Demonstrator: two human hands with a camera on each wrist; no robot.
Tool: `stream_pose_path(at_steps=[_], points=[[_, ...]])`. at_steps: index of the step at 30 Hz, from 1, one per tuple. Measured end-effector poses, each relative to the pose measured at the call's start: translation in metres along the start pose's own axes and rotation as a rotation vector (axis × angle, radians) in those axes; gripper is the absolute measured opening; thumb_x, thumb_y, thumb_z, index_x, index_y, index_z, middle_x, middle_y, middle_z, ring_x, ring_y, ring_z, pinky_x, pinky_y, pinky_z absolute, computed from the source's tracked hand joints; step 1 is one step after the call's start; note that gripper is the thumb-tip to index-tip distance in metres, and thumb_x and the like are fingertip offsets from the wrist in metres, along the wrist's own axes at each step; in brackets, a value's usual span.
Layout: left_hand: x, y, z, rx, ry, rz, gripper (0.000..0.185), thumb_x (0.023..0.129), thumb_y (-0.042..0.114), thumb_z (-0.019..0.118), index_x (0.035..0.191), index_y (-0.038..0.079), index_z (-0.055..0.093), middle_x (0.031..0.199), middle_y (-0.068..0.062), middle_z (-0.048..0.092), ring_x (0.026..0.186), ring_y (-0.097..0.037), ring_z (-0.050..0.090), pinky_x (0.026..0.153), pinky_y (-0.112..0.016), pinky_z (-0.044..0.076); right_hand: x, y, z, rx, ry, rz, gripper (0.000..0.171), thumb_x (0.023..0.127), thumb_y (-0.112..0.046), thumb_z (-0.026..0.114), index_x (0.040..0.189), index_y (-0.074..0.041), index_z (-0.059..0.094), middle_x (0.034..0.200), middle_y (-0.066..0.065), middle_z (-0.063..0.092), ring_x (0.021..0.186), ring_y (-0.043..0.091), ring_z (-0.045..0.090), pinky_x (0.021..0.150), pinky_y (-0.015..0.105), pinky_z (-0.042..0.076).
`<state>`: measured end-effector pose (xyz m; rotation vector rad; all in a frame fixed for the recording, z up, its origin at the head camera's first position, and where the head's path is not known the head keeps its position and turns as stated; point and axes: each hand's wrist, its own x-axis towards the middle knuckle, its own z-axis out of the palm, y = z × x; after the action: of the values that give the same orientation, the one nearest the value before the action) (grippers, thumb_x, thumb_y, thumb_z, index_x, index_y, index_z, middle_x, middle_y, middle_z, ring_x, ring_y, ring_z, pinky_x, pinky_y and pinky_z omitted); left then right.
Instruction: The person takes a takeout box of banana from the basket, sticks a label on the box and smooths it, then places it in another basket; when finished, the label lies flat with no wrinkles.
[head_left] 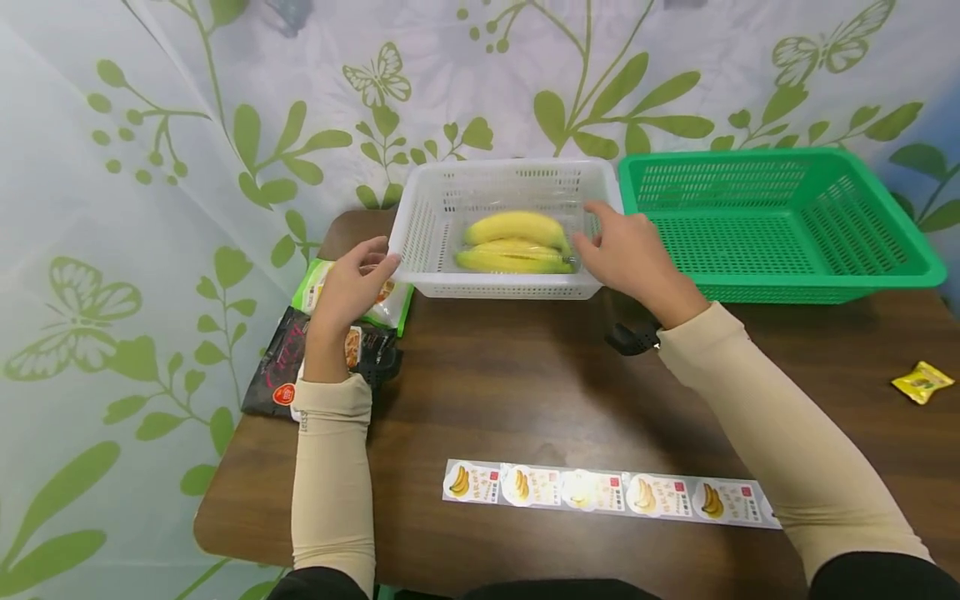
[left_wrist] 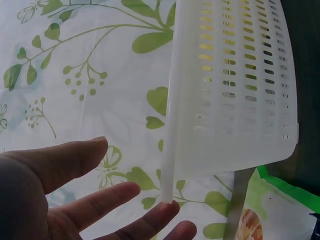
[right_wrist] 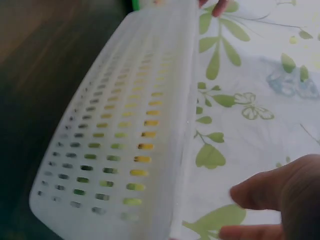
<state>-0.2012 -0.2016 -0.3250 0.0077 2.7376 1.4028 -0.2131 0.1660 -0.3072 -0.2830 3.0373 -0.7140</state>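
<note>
At the far left of the table (head_left: 525, 375), two snack packets, one green (head_left: 390, 304) and one black (head_left: 273, 367), are seen partly under the left hand (head_left: 348, 292), whose fingers are extended and relaxed, the fingertips (left_wrist: 165, 210) touching the near left corner of the white basket (head_left: 427, 233); nothing is gripped. In the basket a bunch of bananas (head_left: 513, 242) in clear wrap is held, at its middle. The right hand (head_left: 626, 250) is shown at the basket's right rim with fingers loosely extended toward the bananas, its grip likewise open. A green basket (head_left: 780, 225) stands just beside, to the right. A strip of banana labels (head_left: 607, 492) lies at the near edge; a small yellow packet (head_left: 922, 382) lies far right. For a steady hold, both rims should be taken evenly and the basket kept level.
</note>
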Motion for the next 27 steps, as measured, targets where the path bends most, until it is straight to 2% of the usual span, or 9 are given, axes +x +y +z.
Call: stream_pose_path(at_steps=[3, 7, 10, 12, 16, 22, 27], points=[[0.001, -0.002, -0.001, 0.012, 0.006, 0.009, 0.06, 0.091, 0.048, 0.054, 0.142, 0.021, 0.04, 0.126, -0.008, 0.054, 0.119, -0.026, 0.047, 0.087, -0.045, 0.044, 0.011, -0.004, 0.001, -0.062, -0.041, 0.006, 0.058, 0.097, -0.038, 0.035, 0.144, -0.003, 0.031, 0.083, 0.021, 0.062, 0.074, 0.037, 0.057, 0.07, 0.049, 0.042], [0.002, -0.003, -0.001, 0.019, 0.003, 0.002, 0.056, 0.093, 0.044, 0.053, 0.143, 0.022, 0.039, 0.125, -0.009, 0.054, 0.115, -0.027, 0.05, 0.086, -0.045, 0.044, 0.025, -0.005, 0.004, -0.128, -0.15, 0.024, 0.06, 0.098, -0.034, 0.032, 0.143, 0.005, 0.025, 0.119, 0.032, 0.05, 0.108, 0.049, 0.046, 0.086, 0.055, 0.038], [0.005, -0.006, 0.002, -0.037, -0.033, -0.036, 0.056, 0.094, 0.039, 0.052, 0.145, 0.024, 0.035, 0.121, -0.011, 0.055, 0.105, -0.03, 0.055, 0.079, -0.041, 0.046, 0.033, -0.004, 0.008, -0.153, -0.225, 0.051, 0.063, 0.098, -0.034, 0.031, 0.144, 0.007, 0.018, 0.128, 0.034, 0.043, 0.115, 0.052, 0.04, 0.09, 0.056, 0.036], [0.008, -0.008, 0.006, -0.091, -0.056, -0.048, 0.056, 0.095, 0.035, 0.052, 0.146, 0.026, 0.031, 0.116, -0.014, 0.056, 0.098, -0.034, 0.057, 0.074, -0.037, 0.046, 0.037, -0.003, 0.011, -0.15, -0.227, 0.06, 0.064, 0.097, -0.034, 0.032, 0.145, 0.007, 0.016, 0.129, 0.035, 0.041, 0.116, 0.052, 0.038, 0.092, 0.057, 0.034], [0.016, -0.014, 0.013, -0.205, -0.07, -0.05, 0.055, 0.097, 0.026, 0.052, 0.146, 0.027, 0.03, 0.106, -0.017, 0.056, 0.091, -0.037, 0.058, 0.068, -0.036, 0.045, 0.04, -0.001, 0.015, -0.103, -0.226, 0.097, 0.069, 0.097, -0.039, 0.033, 0.149, -0.001, 0.007, 0.135, 0.034, 0.036, 0.12, 0.051, 0.036, 0.094, 0.058, 0.032], [0.018, -0.02, 0.017, -0.259, -0.073, -0.076, 0.053, 0.096, 0.019, 0.052, 0.145, 0.027, 0.032, 0.097, -0.016, 0.054, 0.088, -0.035, 0.058, 0.073, -0.042, 0.047, 0.039, 0.0, 0.027, 0.019, -0.27, 0.116, 0.068, 0.097, -0.042, 0.03, 0.151, -0.012, 0.0, 0.143, 0.029, 0.029, 0.125, 0.048, 0.033, 0.097, 0.057, 0.029], [0.017, -0.019, 0.017, -0.285, -0.052, -0.057, 0.053, 0.097, 0.017, 0.052, 0.144, 0.028, 0.033, 0.097, -0.018, 0.053, 0.089, -0.039, 0.057, 0.073, -0.043, 0.047, 0.044, -0.001, 0.033, 0.051, -0.259, 0.118, 0.062, 0.099, -0.037, 0.019, 0.15, -0.015, -0.01, 0.144, 0.03, 0.026, 0.127, 0.048, 0.031, 0.098, 0.057, 0.028]])
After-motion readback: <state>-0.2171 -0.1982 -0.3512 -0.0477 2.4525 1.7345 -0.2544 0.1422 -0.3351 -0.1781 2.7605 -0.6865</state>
